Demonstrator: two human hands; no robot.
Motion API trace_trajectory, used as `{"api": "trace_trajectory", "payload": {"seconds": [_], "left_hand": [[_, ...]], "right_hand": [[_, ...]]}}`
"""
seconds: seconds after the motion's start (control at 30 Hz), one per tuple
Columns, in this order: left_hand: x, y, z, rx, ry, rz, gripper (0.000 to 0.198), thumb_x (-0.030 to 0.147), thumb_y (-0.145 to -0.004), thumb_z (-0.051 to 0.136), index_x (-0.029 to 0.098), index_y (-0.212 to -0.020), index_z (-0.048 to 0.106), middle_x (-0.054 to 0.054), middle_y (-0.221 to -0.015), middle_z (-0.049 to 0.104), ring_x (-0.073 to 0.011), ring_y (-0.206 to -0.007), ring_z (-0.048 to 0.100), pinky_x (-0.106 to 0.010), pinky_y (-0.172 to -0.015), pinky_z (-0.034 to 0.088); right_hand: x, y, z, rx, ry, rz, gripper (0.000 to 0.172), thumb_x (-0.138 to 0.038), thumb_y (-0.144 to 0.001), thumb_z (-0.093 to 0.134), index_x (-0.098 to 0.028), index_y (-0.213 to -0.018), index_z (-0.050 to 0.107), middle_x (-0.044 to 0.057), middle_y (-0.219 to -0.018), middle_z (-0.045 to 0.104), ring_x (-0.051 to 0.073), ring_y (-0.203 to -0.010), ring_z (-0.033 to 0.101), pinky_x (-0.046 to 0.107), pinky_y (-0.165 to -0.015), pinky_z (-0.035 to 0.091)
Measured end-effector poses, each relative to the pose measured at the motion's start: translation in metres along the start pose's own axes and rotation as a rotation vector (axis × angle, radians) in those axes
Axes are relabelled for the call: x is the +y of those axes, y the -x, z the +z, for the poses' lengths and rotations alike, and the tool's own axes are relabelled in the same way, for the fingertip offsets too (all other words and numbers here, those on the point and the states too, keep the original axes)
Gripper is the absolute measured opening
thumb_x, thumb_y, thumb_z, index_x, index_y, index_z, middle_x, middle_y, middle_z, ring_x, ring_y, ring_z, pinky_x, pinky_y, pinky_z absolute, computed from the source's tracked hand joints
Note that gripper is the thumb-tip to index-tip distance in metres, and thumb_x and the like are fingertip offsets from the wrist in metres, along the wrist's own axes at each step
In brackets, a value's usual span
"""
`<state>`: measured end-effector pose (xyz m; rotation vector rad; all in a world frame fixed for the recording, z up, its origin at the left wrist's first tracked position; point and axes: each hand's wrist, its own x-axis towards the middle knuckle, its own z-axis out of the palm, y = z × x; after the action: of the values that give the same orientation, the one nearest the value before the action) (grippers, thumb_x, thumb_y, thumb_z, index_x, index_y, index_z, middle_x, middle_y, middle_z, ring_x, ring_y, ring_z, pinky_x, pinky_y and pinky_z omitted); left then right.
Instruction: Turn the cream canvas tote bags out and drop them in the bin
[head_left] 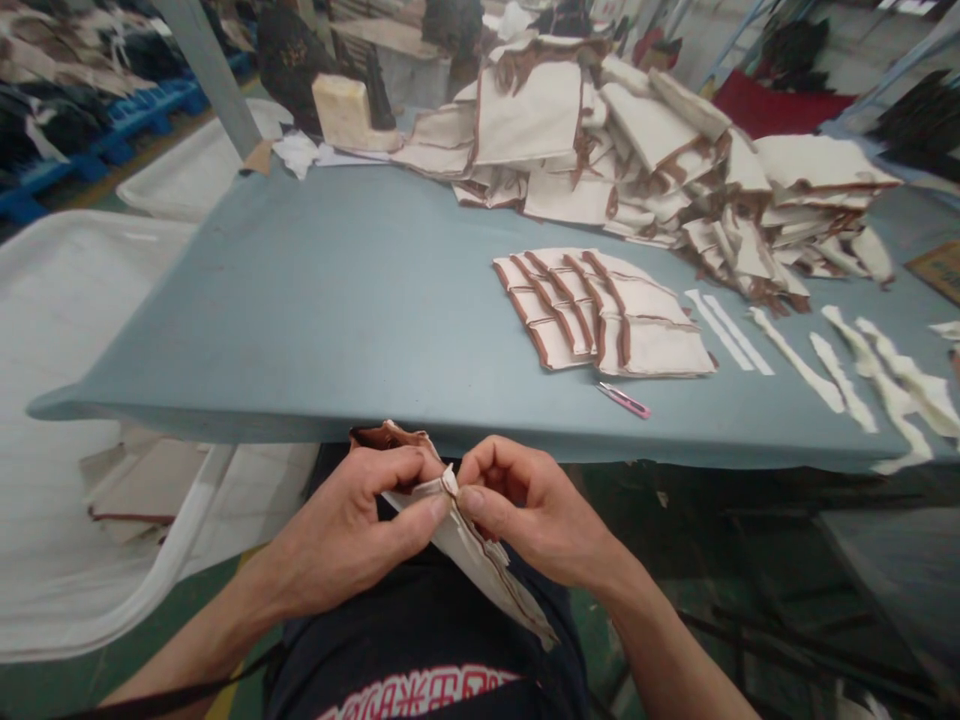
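A cream sewn fabric piece (472, 555) with brown edging hangs over my lap, just in front of the table edge. My left hand (367, 510) pinches it near its upper seam, thumb on top. Closed at the same seam from the other side, my right hand (517, 500) holds the edge between thumb and fingers. The fingertips of both hands nearly meet there. On the table beyond lie overlapping cream pieces with brown seams (660, 345). Pink-handled thread snips (624, 400) rest close to them.
The blue-grey table (300, 290) carries a large heap of cream fabric pieces (529, 115) at the back. White strips (731, 330) and crumpled off-white strips (795, 360) lie at the right. White plastic tubs (169, 570) stand at the left. A metal post (214, 80) rises at the table's far left.
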<state>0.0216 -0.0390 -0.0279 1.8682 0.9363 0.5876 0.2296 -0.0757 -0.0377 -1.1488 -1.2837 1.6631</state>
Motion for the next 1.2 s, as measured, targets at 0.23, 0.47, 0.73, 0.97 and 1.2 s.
{"api": "trace_trajectory", "payload": {"seconds": [0.23, 0.47, 0.73, 0.97, 1.2], "left_hand": [[-0.002, -0.003, 0.003, -0.002, 0.017, -0.022, 0.028, 0.028, -0.095, 0.055, 0.019, -0.071, 0.066, -0.001, -0.076, 0.068, -0.0182, -0.078, 0.062, -0.028, -0.072, 0.048], [0.001, -0.005, 0.005, 0.011, 0.008, -0.023, 0.026, 0.024, -0.093, 0.054, 0.019, -0.072, 0.067, 0.001, -0.075, 0.068, -0.0160, -0.075, 0.062, -0.026, -0.071, 0.046], [0.001, -0.009, 0.008, 0.012, -0.020, -0.005, 0.026, 0.023, -0.094, 0.054, 0.018, -0.071, 0.067, 0.001, -0.076, 0.067, -0.0158, -0.075, 0.061, -0.027, -0.073, 0.044], [0.003, -0.010, 0.012, 0.015, -0.047, -0.014, 0.024, 0.023, -0.090, 0.051, 0.018, -0.073, 0.067, 0.001, -0.076, 0.068, -0.0163, -0.074, 0.061, -0.029, -0.072, 0.044], [0.001, -0.013, 0.015, 0.011, 0.004, -0.101, 0.022, 0.024, -0.082, 0.049, 0.018, -0.074, 0.068, 0.000, -0.076, 0.070, -0.0184, -0.075, 0.063, -0.030, -0.070, 0.044]], "right_hand": [[-0.011, 0.006, -0.006, 0.071, 0.388, -0.154, 0.008, -0.020, -0.096, 0.064, -0.018, -0.092, 0.071, -0.004, -0.067, 0.065, 0.009, -0.056, 0.055, 0.020, -0.052, 0.040], [-0.019, 0.008, -0.008, 0.112, 0.590, -0.259, 0.011, -0.020, -0.097, 0.064, -0.019, -0.089, 0.071, -0.003, -0.067, 0.067, 0.009, -0.054, 0.055, 0.020, -0.052, 0.038], [-0.027, 0.008, -0.010, 0.107, 0.734, -0.293, 0.013, -0.013, -0.095, 0.065, -0.020, -0.085, 0.069, -0.003, -0.070, 0.068, 0.011, -0.059, 0.059, 0.022, -0.057, 0.039], [-0.030, -0.002, -0.014, 0.016, 0.661, -0.221, 0.013, -0.008, -0.088, 0.062, -0.018, -0.080, 0.065, -0.006, -0.062, 0.060, 0.008, -0.053, 0.051, 0.020, -0.054, 0.036], [-0.021, -0.013, -0.013, 0.027, 0.449, -0.070, 0.008, -0.011, -0.080, 0.061, -0.018, -0.075, 0.062, -0.006, -0.061, 0.056, 0.008, -0.054, 0.046, 0.018, -0.049, 0.035]]}}
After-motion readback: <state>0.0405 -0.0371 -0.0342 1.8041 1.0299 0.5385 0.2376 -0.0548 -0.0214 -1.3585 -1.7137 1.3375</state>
